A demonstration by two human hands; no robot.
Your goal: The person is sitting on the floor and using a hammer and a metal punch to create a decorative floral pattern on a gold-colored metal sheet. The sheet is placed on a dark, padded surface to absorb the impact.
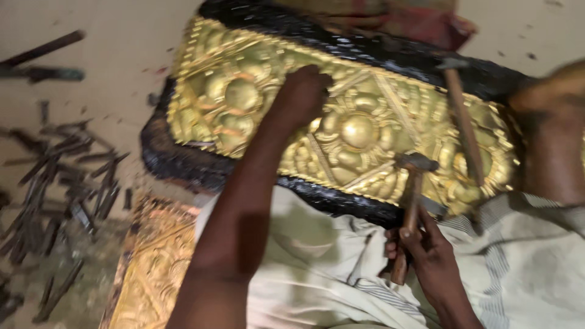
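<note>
Embossed brass panel on black pitch bed, across lap. Left hand rests on panel centre, fingers curled; what they pinch, cannot tell. Right hand wrapped around hammer handle, head over panel's lower edge. Second hammer lies on panel. Dark punches scattered on floor, left.

On the floor to the left we see a scatter of dark metal punches, with two longer rods near the far left edge. A second hammer lies across the right end of the work. A red cloth sits behind it, and another gold sheet lies on the floor nearer us.
</note>
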